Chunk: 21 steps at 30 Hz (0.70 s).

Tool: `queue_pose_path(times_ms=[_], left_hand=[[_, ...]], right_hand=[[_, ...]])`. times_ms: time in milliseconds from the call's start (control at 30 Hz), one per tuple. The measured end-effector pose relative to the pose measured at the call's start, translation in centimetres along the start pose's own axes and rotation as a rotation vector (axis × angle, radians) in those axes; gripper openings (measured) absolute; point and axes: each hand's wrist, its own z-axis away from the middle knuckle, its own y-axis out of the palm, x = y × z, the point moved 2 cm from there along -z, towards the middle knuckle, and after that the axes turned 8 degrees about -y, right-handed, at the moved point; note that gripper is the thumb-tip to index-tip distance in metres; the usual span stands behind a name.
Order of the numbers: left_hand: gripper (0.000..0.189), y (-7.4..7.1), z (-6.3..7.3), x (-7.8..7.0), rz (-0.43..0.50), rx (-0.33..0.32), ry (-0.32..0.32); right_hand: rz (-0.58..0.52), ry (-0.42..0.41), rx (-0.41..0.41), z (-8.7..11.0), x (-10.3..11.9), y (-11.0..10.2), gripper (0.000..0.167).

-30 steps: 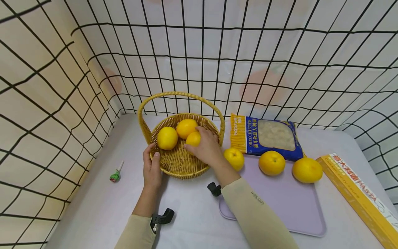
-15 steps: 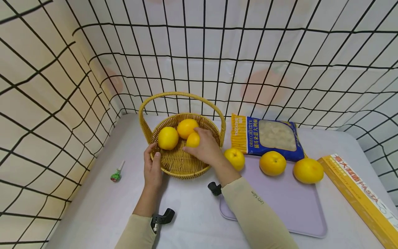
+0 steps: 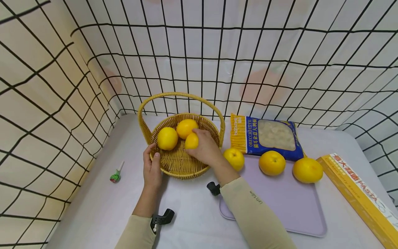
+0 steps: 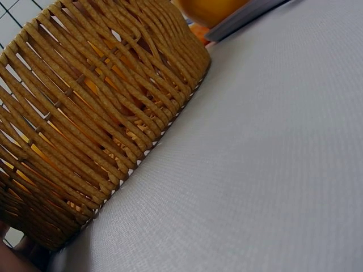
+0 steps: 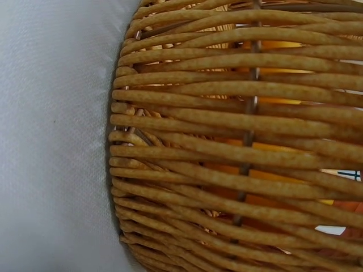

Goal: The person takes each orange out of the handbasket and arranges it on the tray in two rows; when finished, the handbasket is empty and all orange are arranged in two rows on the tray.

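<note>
In the head view a wicker basket [image 3: 178, 162] with a tall arched handle stands at the back middle. Two yellow oranges lie in it, one at the left [image 3: 167, 138] and one at the back [image 3: 187, 128]. My right hand [image 3: 206, 147] reaches over the right rim and grips a third orange [image 3: 191, 141], partly hidden by the fingers, beside the back one. The left hand [image 3: 152, 169] holds the near-left rim, thumb on top. Woven basket wall [image 4: 108, 96] fills much of the left wrist view; the same wall [image 5: 238, 119] covers the right wrist view.
Right of the basket is a lilac tray [image 3: 280, 207] with three oranges along its back edge, one of them this orange [image 3: 272, 163]. Behind lies a blue pasta bag [image 3: 267, 136]. A yellow pasta box [image 3: 357, 197] lies far right, a lollipop [image 3: 115, 176] left. Black wire mesh [image 3: 202, 55] surrounds the table.
The orange in my right hand has shifted very slightly left and toward me, the fingers moving with it. The left hand and the basket stay in place.
</note>
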Motion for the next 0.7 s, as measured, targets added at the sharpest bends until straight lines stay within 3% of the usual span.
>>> queue_pose_path(times_ms=[433, 700], left_hand=[[0.042, -0.05, 0.06, -0.14, -0.02, -0.008, 0.0], [0.041, -0.07, -0.01, -0.11, -0.005, -0.008, 0.002]], right_hand=[[0.031, -0.025, -0.014, 0.24, 0.0, 0.11, 0.08], [0.0, -0.056, -0.065, 0.51, 0.09, 0.2, 0.079]])
